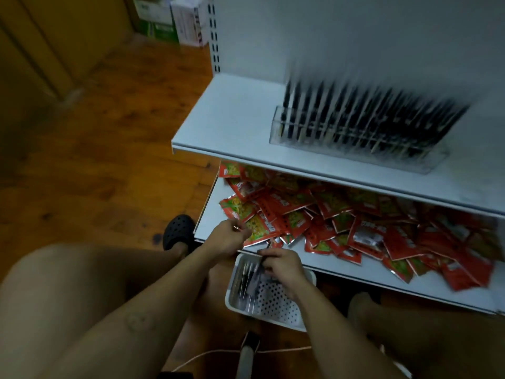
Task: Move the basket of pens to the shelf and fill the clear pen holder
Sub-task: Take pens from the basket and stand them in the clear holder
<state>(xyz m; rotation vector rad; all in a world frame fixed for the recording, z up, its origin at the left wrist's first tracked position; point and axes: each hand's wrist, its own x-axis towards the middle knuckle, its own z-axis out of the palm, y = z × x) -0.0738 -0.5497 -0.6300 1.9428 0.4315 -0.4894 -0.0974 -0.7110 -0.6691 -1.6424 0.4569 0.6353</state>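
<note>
Wood-plank floor (pixel 109 132), dim light; white metal shelving unit at right. Cardboard boxes (pixel 169 17) stand on the floor at top left, beside the unit's slotted upright.

Upper shelf (pixel 232 119): clear pen holder (pixel 355 151) stands on it, right of centre, well back from the left edge. Rows of black pens (pixel 369 116) stand upright in it, approx. full across; view is motion-blurred, so no count possible.

Lower shelf (pixel 330 261): heaped w/ red snack packets (pixel 355 214), some reaching the front edge.

Basket (pixel 273 320): white, perforated base, low in front of the lower shelf, between the person's knees. Not on either shelf. What it rests on cannot be made out. Loose pens (pixel 246 280) lie along its left side; the rest of the base is bare.

R hand (pixel 281 265): over the basket's far end, fingers curled, pinching a dark pen (pixel 264 255) that points up toward the lower shelf edge.

L hand (pixel 229 233): raised at the front-left corner of the lower shelf, just beside the nearest packets, fingers curled inward. Whether it holds anything cannot be told.

Misc.: black clog (pixel 177 231) on the floor left of the L hand; pale cable (pixel 218 354) across the floor at bottom.
</note>
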